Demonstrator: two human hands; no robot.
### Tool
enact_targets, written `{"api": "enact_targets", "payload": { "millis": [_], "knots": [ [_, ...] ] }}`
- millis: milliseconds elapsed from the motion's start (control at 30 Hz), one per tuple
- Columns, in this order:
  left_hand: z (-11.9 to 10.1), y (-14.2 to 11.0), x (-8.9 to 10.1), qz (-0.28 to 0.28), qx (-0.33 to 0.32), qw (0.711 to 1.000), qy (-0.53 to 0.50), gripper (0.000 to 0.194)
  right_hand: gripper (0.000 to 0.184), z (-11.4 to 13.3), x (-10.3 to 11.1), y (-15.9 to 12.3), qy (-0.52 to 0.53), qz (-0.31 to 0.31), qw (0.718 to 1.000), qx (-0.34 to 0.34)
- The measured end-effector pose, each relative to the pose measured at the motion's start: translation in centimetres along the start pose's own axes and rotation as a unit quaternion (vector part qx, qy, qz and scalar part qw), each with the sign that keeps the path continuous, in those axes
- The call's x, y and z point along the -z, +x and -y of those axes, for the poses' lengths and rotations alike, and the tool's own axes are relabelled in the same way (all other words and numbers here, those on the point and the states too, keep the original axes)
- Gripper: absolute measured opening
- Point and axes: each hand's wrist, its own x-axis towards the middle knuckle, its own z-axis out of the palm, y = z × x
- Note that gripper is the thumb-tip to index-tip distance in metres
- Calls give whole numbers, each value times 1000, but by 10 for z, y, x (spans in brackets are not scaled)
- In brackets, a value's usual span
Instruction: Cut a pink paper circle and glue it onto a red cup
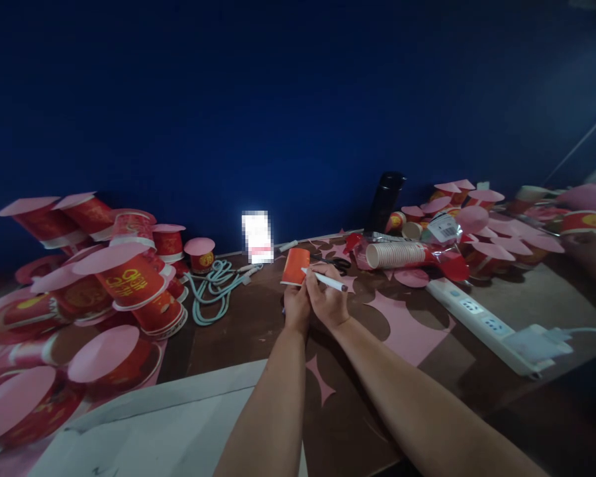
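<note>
My left hand (297, 306) is closed around a red-orange paper cup (297, 264), which is held upside down above the brown table, its white rim toward me. In my right hand (330, 298) is a white marker (330, 280), gripped like a pen. The marker's tip meets the side of the cup, and its dark end points right. Both hands are close together, and the fingers of the left one are partly hidden behind the cup and the other hand. Black scissors (342, 266) lie just behind my right hand.
Red cups topped with pink paper discs (129, 281) are piled at left, with more (491, 252) at right. A coiled cable (213, 295), bright phone screen (257, 237), black bottle (386, 199), stacked cups (395, 255), pink paper scraps (410, 328) and power strip (477, 321) surround my hands.
</note>
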Motion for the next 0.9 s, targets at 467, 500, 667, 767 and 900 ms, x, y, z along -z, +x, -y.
{"api": "enact_targets", "payload": {
  "millis": [467, 500, 667, 767, 900],
  "knots": [
    [2, 0, 0, 9, 5, 1000, -9, 32, 7, 1, 0, 1, -32, 2, 999, 21],
    [1, -1, 0, 12, 2, 1000, -9, 31, 8, 1, 0, 1, -32, 4, 999, 23],
    [0, -2, 0, 18, 2, 1000, -13, 31, 8, 3, 1, 0, -36, 17, 999, 16],
    [-2, -2, 0, 23, 0, 1000, -21, 32, 9, 4, 1, 0, -35, 22, 999, 13],
    [-6, -4, -1, 30, 3, 999, -26, 32, 9, 5, 2, 1, -34, 26, 999, 20]
  ]
}}
